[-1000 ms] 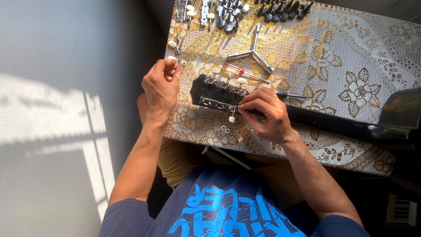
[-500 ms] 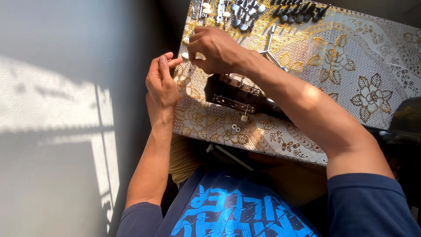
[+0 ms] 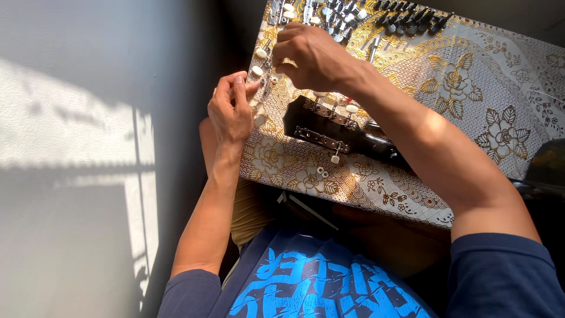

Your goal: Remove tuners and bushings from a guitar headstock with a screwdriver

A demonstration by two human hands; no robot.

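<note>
A person is sitting at a worktop (image 3: 471, 88) covered with a gold and white floral cloth, and a black guitar headstock (image 3: 329, 126) is lying on it near the front edge, its neck running off to the right. Two metal tuner strips are showing on the headstock, the nearer one (image 3: 321, 139) with a cream knob hanging from its right end.

The right hand (image 3: 312, 56) is reaching across the headstock to the far left part of the worktop, its fingers curling down over a loose set of tuners with cream knobs (image 3: 259, 62); whether it is actually gripping one I cannot tell, since the fingertips are hidden under the hand. The right forearm is passing over the headstock without clearly touching it.

The left hand (image 3: 231, 112) is hovering at the left edge of the worktop, just beside the headstock, with its fingers bunched together and pointing upward toward the right hand (a pinching posture, though anything between the fingertips is too small to make out).

Two small cream knobs (image 3: 322, 172) are lying on the cloth just in front of the headstock. Along the far edge, a row of silver tuners (image 3: 341, 12) and a row of dark tuners (image 3: 412, 20) are lying side by side. Sunlight is falling on the pale floor (image 3: 70, 147) to the left.
</note>
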